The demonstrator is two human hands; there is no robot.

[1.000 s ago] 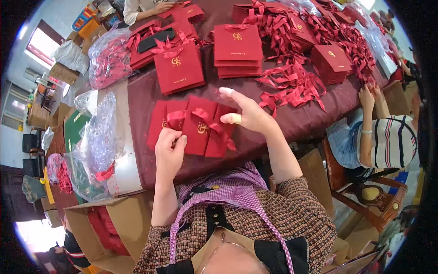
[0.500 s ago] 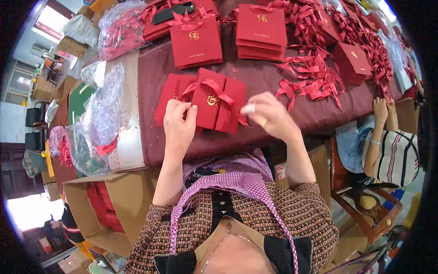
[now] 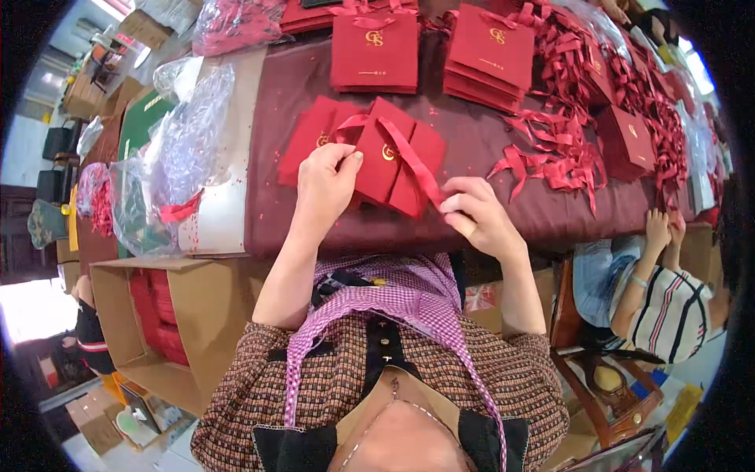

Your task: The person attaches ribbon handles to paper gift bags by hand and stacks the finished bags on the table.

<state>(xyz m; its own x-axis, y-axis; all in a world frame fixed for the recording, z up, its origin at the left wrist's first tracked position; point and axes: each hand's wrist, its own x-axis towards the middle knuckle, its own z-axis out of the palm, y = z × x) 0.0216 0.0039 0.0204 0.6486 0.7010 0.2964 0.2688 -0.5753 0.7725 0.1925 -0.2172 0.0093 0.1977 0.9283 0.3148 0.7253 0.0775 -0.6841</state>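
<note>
A small red paper gift bag (image 3: 375, 153) with a gold logo lies tilted on the dark red cloth, with more red bags (image 3: 303, 141) partly under it on the left. A shiny red ribbon (image 3: 410, 160) runs across its front. The thumb and fingers of my right hand (image 3: 481, 214) pinch the ribbon's end, drawn out to the lower right. My left hand (image 3: 326, 179) is closed at the bag's left edge, thumb against forefinger. Another part of the ribbon passes close to it, but what those fingers grip is hidden.
Red bag stacks (image 3: 374, 59) (image 3: 489, 59) stand beyond. Loose ribbons (image 3: 550, 149) pile up at right. Plastic wrap (image 3: 193, 134) lies on the left. An open carton (image 3: 208, 330) holding red items stands below the table edge. A person in a striped top (image 3: 668, 311) sits at right.
My right hand has moved down and slightly right, and the ribbon is now stretched toward it. My left hand stays closed at the bag's left side. The whole view has shifted somewhat.
</note>
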